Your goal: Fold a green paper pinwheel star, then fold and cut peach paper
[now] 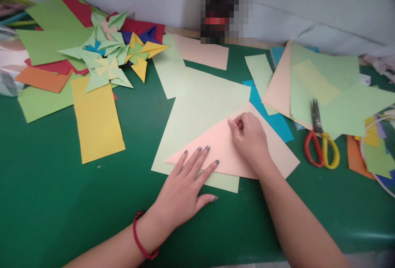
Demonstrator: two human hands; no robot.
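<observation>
A pale pink sheet of paper (220, 142), folded slantwise into a long pointed shape, lies in front of me on light green paper (206, 93). My left hand (187, 185) rests flat on its lower left part, fingers spread, with a red cord bracelet (138, 237) at the wrist. Curled closed, my right hand (251, 138) presses on the pink paper near its upper slanted edge. Nothing shows between the right fingers, though some of them are turned out of sight. To the right, scissors (317, 134) with one red and one yellow handle lie partly on green paper.
Folded paper stars (108, 68) sit on coloured sheets at the back left, above a yellow paper rectangle (98, 122). More pink and green sheets (327, 103) lie at the right, near a blue strip (285, 128). The green tabletop (46, 189) meets a white wall behind.
</observation>
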